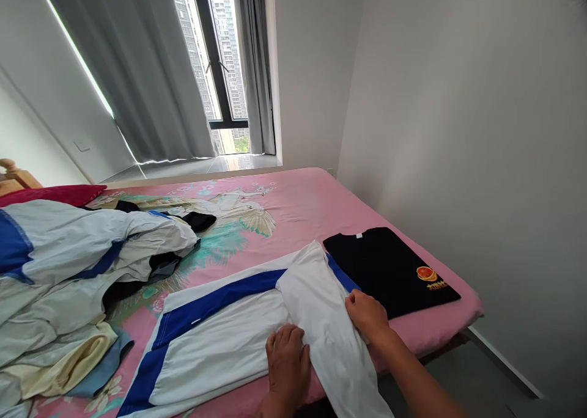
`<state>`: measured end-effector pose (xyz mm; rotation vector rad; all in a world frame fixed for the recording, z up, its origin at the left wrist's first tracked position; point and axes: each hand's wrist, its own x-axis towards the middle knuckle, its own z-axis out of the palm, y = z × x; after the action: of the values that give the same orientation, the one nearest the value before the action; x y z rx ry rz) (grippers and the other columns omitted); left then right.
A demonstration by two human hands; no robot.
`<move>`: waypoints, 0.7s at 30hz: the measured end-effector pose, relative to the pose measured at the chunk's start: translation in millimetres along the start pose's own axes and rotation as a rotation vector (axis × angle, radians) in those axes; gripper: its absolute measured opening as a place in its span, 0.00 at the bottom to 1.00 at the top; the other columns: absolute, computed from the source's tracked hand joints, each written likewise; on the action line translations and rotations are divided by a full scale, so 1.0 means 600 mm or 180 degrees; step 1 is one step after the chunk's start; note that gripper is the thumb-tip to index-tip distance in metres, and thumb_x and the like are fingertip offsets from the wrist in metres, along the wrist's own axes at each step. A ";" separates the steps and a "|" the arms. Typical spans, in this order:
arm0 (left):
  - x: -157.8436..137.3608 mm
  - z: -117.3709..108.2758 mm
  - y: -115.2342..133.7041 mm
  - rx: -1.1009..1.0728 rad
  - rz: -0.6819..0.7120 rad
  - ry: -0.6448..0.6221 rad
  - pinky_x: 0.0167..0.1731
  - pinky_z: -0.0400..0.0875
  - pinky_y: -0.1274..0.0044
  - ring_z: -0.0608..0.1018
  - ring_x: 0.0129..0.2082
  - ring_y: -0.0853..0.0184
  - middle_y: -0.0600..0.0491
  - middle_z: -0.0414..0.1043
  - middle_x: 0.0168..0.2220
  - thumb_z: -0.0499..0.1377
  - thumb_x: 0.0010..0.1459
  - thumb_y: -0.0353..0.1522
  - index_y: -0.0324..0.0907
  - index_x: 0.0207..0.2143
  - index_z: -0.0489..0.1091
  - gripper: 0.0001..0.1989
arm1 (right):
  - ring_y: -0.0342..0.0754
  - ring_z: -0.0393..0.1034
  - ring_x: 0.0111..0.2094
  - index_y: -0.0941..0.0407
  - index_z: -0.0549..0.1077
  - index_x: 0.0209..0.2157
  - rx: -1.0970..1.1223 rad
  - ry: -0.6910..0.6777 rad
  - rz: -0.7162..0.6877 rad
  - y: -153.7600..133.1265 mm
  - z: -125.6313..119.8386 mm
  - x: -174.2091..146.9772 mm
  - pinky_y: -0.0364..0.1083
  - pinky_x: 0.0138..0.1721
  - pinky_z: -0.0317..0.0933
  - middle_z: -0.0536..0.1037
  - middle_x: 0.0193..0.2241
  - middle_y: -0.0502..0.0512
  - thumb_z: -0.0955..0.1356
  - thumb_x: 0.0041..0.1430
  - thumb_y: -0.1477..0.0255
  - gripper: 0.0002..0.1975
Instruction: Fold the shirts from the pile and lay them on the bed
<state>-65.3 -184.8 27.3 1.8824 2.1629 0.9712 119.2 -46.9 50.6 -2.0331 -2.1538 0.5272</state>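
Note:
A white long-sleeved shirt with blue bands [220, 332] lies on the bed's near edge, its body stretching to the left. One white sleeve [337, 351] is folded across it and hangs over the edge. My left hand [288, 363] has its fingers curled on the white cloth beside that sleeve, gripping the fabric near the front. My right hand [368, 315] is closed on the shirt's right side, by a blue strip. Just beyond it, a folded black T-shirt [380, 271] with an orange print lies flat, its collar toward the far side.
A loose heap of white, blue, black and cream clothes [68, 283] covers the bed's left side, near a red pillow [59, 194]. The pink flowered bedsheet [302, 204] shows between. A grey wall [458, 131] runs along the right; grey curtains [132, 69] flank the window.

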 end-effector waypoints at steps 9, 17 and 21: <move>0.055 0.016 -0.056 0.0704 0.0199 -0.0396 0.58 0.45 0.52 0.58 0.62 0.54 0.52 0.60 0.60 0.51 0.57 0.32 0.46 0.54 0.64 0.21 | 0.54 0.71 0.36 0.57 0.72 0.35 -0.0065 -0.0024 -0.0118 -0.057 -0.002 0.093 0.47 0.34 0.58 0.77 0.33 0.59 0.60 0.59 0.62 0.15; 0.037 0.041 -0.094 0.1155 0.0585 -0.0385 0.59 0.39 0.54 0.52 0.64 0.58 0.57 0.48 0.65 0.46 0.62 0.35 0.51 0.61 0.52 0.24 | 0.52 0.71 0.36 0.56 0.72 0.36 -0.0090 0.0006 -0.0164 -0.073 0.000 0.158 0.47 0.35 0.59 0.76 0.33 0.58 0.58 0.60 0.59 0.18; 0.037 0.044 -0.096 0.1293 0.0716 -0.0214 0.60 0.34 0.58 0.53 0.64 0.59 0.56 0.49 0.65 0.48 0.61 0.34 0.50 0.61 0.52 0.25 | 0.52 0.71 0.35 0.56 0.72 0.34 -0.0133 0.0038 -0.0160 -0.071 0.003 0.180 0.47 0.34 0.59 0.76 0.33 0.58 0.58 0.60 0.65 0.14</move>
<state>-106.8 -155.4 -16.7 2.3390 2.2783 0.5094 69.7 58.2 48.4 -1.9918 -2.2208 0.4663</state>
